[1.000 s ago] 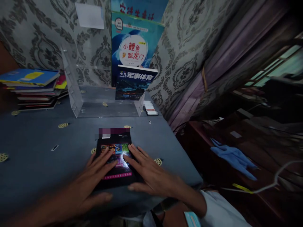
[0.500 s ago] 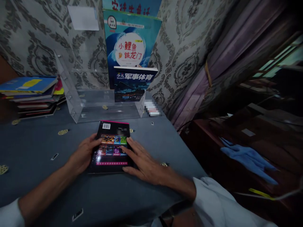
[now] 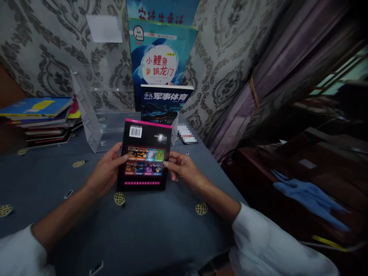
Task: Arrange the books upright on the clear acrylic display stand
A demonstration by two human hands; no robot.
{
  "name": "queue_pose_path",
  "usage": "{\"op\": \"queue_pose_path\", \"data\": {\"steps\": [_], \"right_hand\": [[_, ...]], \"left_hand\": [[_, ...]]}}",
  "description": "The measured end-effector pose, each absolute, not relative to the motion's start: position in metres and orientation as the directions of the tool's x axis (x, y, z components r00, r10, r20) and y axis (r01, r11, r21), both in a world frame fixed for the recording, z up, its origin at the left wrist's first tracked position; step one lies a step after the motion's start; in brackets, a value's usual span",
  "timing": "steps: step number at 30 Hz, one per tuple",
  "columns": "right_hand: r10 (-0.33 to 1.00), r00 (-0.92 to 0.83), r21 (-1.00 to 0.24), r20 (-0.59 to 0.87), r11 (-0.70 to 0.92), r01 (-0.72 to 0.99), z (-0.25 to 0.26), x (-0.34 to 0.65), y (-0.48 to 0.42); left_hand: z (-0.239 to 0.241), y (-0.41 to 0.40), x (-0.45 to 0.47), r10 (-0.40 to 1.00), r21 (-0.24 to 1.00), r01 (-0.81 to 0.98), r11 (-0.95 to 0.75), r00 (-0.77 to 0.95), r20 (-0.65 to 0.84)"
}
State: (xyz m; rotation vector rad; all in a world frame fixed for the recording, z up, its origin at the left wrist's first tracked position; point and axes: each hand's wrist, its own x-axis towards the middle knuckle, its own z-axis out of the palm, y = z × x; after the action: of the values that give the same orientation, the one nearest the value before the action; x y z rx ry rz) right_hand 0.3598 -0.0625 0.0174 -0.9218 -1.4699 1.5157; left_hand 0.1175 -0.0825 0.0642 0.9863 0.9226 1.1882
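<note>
A black book (image 3: 145,157) with a pink edge, a barcode and a grid of small pictures is lifted off the grey tablecloth (image 3: 138,230), back cover toward me. My left hand (image 3: 106,172) grips its left edge and my right hand (image 3: 182,168) grips its right edge. Just behind it stands a clear acrylic book stand (image 3: 92,119) holding a dark blue book (image 3: 165,101) and a taller teal book (image 3: 161,53) upright at its right end.
A stack of books (image 3: 43,117) lies at the far left of the table. Patterned wallpaper rises behind the stand. To the right hang purple curtains (image 3: 258,76), and a dark wooden surface with a blue cloth (image 3: 310,197) sits lower.
The black book lay flat on the table under both hands. Now both hands have taken it by its edges and raised it toward the stand.
</note>
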Motion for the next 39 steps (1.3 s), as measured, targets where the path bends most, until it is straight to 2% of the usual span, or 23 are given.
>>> {"op": "queue_pose_path", "data": {"steps": [3,5,6,8,10,13,20,23,28,32,39], "right_hand": [[0.895,-0.350,-0.954,0.277,0.301,0.015,0.037,0.365,-0.058],[0.826,-0.336,-0.835,0.452,0.525,0.168,0.040,0.370,-0.058],[0.787,-0.357,-0.757,0.504,0.601,0.257,0.037,0.373,-0.059],[0.736,-0.450,-0.629,0.505,0.671,0.391,0.024,0.379,-0.061],[0.727,-0.530,-0.573,0.436,0.679,0.459,0.004,0.385,-0.061],[0.738,-0.569,-0.542,0.363,0.664,0.516,-0.020,0.391,-0.061],[0.736,-0.581,-0.429,0.347,0.676,0.599,-0.008,0.375,-0.061],[0.689,-0.638,-0.461,0.343,0.715,0.525,0.000,0.343,-0.056],[0.610,-0.754,-0.557,0.243,0.724,0.406,0.000,0.282,-0.036],[0.662,-0.726,-0.544,0.186,0.685,0.484,-0.008,0.277,-0.020],[0.772,-0.606,-0.526,0.191,0.602,0.601,-0.021,0.346,-0.013]], "left_hand": [[0.068,-0.072,0.112,0.974,0.973,-0.162,-0.166,0.130,0.188],[0.064,-0.068,0.104,0.920,0.939,0.031,-0.344,0.210,0.330],[0.060,-0.067,0.100,0.882,0.896,0.128,-0.425,0.282,0.378],[0.045,-0.068,0.091,0.802,0.781,0.289,-0.554,0.439,0.406],[0.025,-0.071,0.084,0.754,0.677,0.403,-0.615,0.552,0.356],[-0.001,-0.076,0.079,0.735,0.618,0.476,-0.625,0.626,0.260],[-0.015,-0.077,0.078,0.697,0.570,0.462,-0.680,0.649,0.306],[-0.016,-0.078,0.080,0.693,0.550,0.468,-0.692,0.644,0.324],[-0.016,-0.084,0.085,0.694,0.497,0.513,-0.700,0.654,0.302],[-0.015,-0.085,0.085,0.694,0.471,0.533,-0.703,0.659,0.290],[-0.019,-0.082,0.080,0.708,0.509,0.536,-0.673,0.667,0.234]]}}
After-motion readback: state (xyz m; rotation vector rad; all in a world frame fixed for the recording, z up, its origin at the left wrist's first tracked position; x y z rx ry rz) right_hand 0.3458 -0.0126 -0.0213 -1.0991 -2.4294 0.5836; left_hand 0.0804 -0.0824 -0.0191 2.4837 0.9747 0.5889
